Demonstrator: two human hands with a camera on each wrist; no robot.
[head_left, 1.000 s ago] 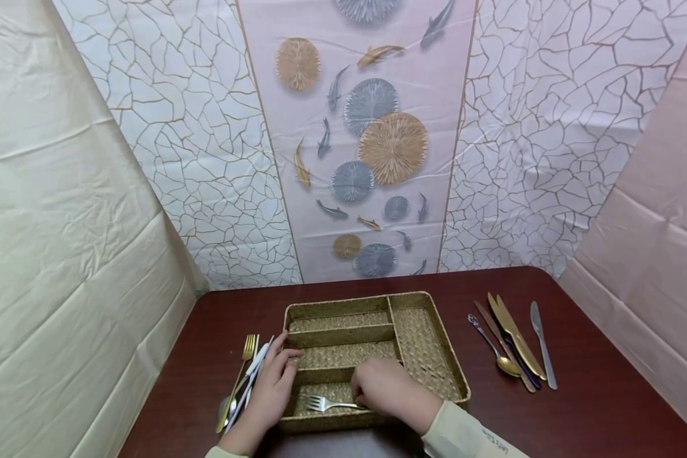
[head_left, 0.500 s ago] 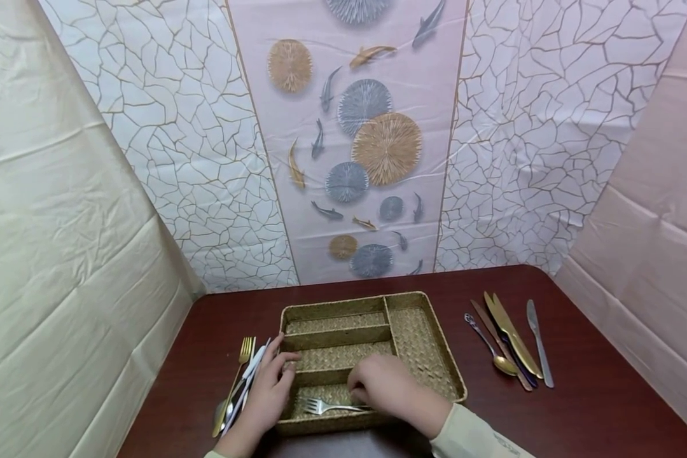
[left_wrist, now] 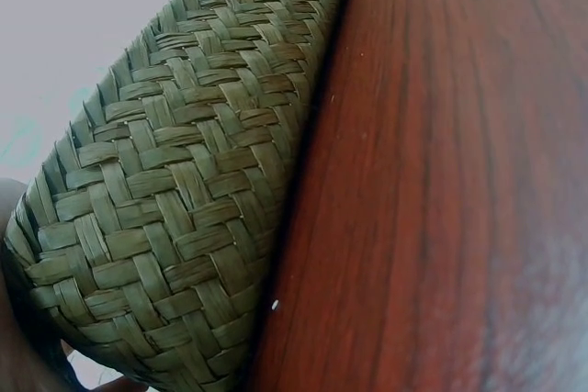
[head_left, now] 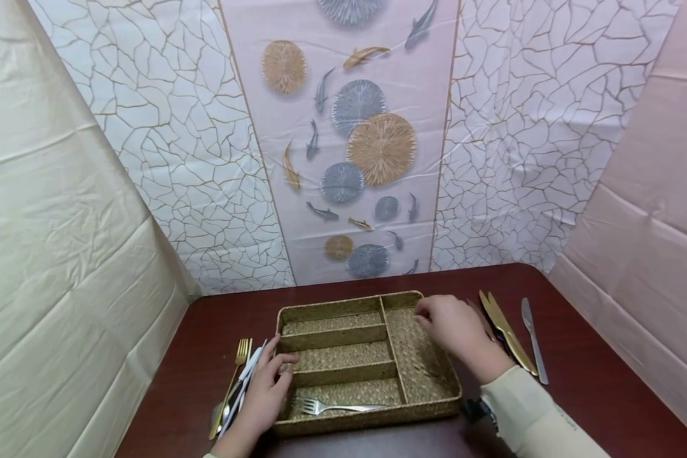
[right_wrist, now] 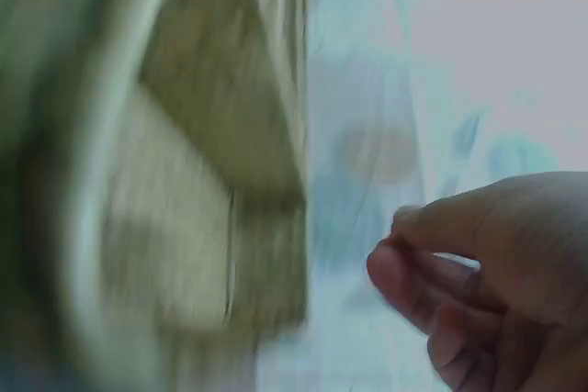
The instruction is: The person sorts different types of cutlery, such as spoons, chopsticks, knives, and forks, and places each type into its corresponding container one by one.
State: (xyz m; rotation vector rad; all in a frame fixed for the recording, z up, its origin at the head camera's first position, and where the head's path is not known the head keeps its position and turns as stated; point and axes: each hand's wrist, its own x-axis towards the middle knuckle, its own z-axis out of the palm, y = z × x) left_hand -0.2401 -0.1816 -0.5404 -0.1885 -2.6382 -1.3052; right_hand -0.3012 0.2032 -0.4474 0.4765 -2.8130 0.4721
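Note:
In the head view my left hand (head_left: 266, 385) holds the left wall of a woven cutlery tray (head_left: 372, 416), its fingers over the rim. The left wrist view shows the tray's braided outer side (left_wrist: 175, 181) close up, with parts of the hand at the lower left. A silver fork (head_left: 338, 407) lies in the tray's front compartment, tines to the left. Above the tray's right compartment is my right hand (head_left: 455, 331). The right wrist view shows that hand (right_wrist: 496, 282) with thumb and index fingertips together, the other fingers loosely curled, and nothing visible between them.
Left of the tray lies a bunch of cutlery, with a gold fork (head_left: 242, 362) and white handles (head_left: 250, 362). On the right are gold cutlery (head_left: 509, 334) and a silver knife (head_left: 532, 337); my right arm hides some pieces there. Patterned cloth (head_left: 360, 191) hangs behind the table.
My right hand has left the fork in the front compartment and moved right and away from me, over the right compartment. My left hand has stayed at the tray's left wall.

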